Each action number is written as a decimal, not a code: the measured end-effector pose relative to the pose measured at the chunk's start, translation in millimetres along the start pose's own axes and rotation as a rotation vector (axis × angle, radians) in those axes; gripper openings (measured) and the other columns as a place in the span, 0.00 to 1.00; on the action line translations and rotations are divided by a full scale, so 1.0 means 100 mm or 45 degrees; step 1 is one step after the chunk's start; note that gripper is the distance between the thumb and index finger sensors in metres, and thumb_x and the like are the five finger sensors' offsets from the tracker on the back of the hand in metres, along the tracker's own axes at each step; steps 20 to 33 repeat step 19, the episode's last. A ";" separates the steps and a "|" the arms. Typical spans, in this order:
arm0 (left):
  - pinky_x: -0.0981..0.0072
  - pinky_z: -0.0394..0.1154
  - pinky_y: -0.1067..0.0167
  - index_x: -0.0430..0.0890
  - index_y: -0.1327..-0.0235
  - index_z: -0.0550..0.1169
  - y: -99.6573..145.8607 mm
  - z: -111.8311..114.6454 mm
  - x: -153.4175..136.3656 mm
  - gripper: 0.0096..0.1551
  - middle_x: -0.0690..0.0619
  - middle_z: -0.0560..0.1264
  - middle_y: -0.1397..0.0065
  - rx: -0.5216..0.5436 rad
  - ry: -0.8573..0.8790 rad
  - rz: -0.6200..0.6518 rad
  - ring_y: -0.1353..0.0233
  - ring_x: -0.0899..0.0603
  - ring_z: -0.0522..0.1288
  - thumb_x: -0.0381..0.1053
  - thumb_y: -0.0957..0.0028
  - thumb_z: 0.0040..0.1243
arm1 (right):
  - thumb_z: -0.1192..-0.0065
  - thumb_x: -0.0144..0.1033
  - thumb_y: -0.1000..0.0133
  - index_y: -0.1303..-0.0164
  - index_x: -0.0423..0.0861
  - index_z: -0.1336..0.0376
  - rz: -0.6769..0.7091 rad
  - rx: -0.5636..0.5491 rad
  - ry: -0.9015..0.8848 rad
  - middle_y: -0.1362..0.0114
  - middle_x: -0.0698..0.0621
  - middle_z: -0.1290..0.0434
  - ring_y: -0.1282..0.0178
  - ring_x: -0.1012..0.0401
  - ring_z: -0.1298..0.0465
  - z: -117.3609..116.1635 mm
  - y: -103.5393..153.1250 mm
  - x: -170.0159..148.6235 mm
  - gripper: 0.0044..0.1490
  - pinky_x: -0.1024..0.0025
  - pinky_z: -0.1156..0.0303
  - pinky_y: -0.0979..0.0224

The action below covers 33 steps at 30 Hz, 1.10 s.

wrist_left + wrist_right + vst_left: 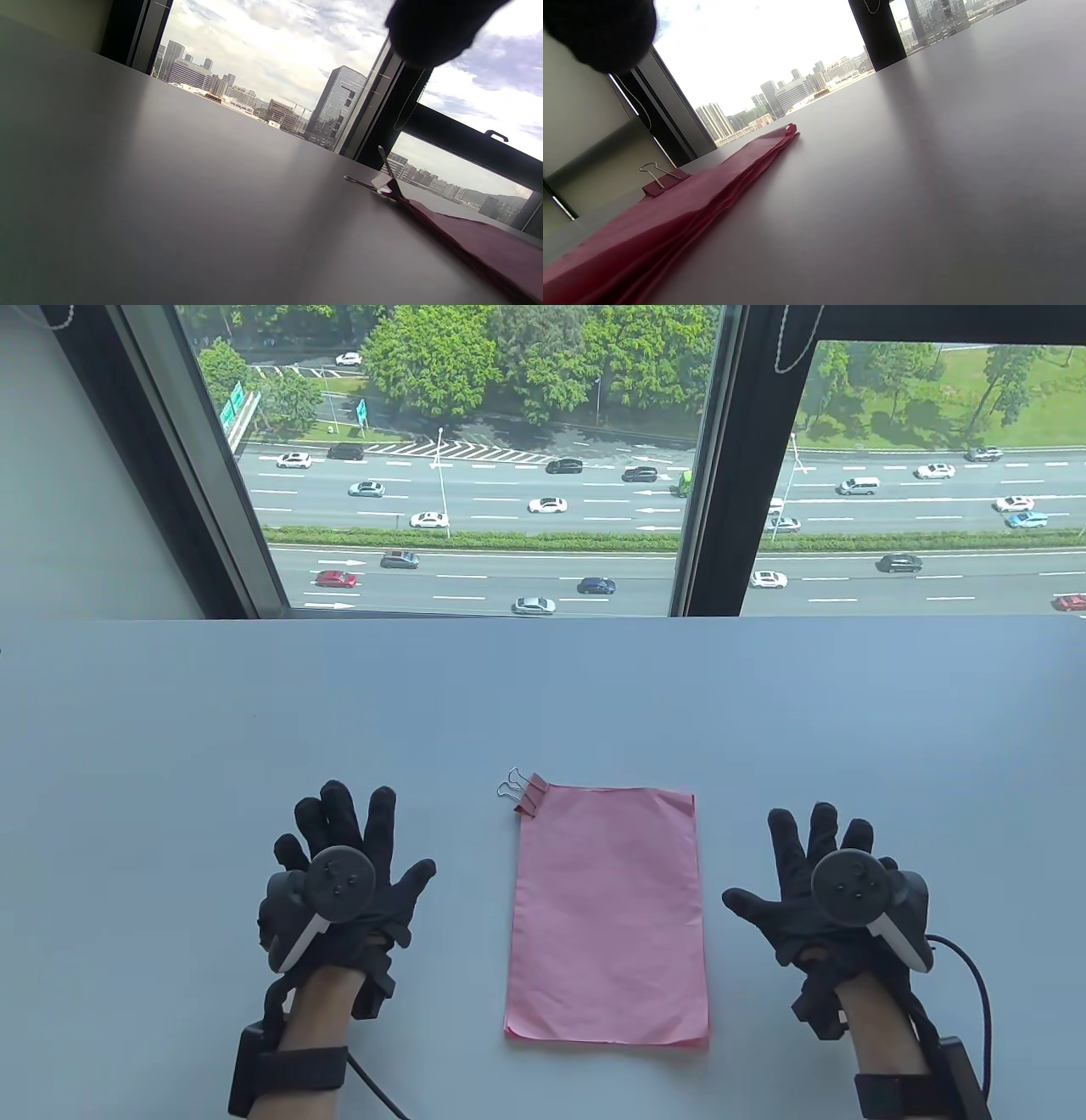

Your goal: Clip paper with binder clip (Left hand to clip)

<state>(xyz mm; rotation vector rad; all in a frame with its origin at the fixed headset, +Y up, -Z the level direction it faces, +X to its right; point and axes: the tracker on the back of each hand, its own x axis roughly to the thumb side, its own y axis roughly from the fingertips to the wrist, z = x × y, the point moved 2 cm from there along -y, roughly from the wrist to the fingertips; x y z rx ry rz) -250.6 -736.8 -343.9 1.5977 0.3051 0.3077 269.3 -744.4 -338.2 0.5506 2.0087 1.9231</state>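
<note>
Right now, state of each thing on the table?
binder clip: clamped on the paper's far-left corner, wire handles out
pink paper stack: flat on the table
left hand: spread flat, holds nothing
right hand: spread flat, holds nothing

Table view sharp, bright daylight from window (475,475), even light on table (170,729), faint shadows only. Wrist views dim and backlit: sky blown out, table (169,212) dark with soft sheen, vignetted corners. Left hand (432,29) and right hand (598,29) blurred black blobs.
</note>
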 end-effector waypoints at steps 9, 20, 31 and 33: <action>0.40 0.19 0.41 0.63 0.16 0.43 0.01 0.00 0.02 0.55 0.52 0.25 0.17 -0.004 0.004 0.004 0.25 0.40 0.18 0.74 0.49 0.55 | 0.39 0.78 0.52 0.17 0.57 0.67 0.011 0.029 -0.007 0.18 0.41 0.76 0.26 0.35 0.79 -0.03 0.00 0.02 0.67 0.25 0.78 0.40; 0.39 0.20 0.40 0.63 0.16 0.43 0.01 0.01 0.03 0.55 0.51 0.25 0.17 -0.002 0.002 0.023 0.24 0.39 0.19 0.74 0.49 0.55 | 0.39 0.77 0.52 0.17 0.57 0.67 0.016 0.046 -0.011 0.18 0.41 0.76 0.26 0.35 0.78 -0.04 0.00 0.03 0.67 0.25 0.78 0.39; 0.39 0.20 0.40 0.63 0.16 0.43 0.01 0.01 0.03 0.55 0.51 0.25 0.17 -0.002 0.002 0.023 0.24 0.39 0.19 0.74 0.49 0.55 | 0.39 0.77 0.52 0.17 0.57 0.67 0.016 0.046 -0.011 0.18 0.41 0.76 0.26 0.35 0.78 -0.04 0.00 0.03 0.67 0.25 0.78 0.39; 0.39 0.20 0.40 0.63 0.16 0.43 0.01 0.01 0.03 0.55 0.51 0.25 0.17 -0.002 0.002 0.023 0.24 0.39 0.19 0.74 0.49 0.55 | 0.39 0.77 0.52 0.17 0.57 0.67 0.016 0.046 -0.011 0.18 0.41 0.76 0.26 0.35 0.78 -0.04 0.00 0.03 0.67 0.25 0.78 0.39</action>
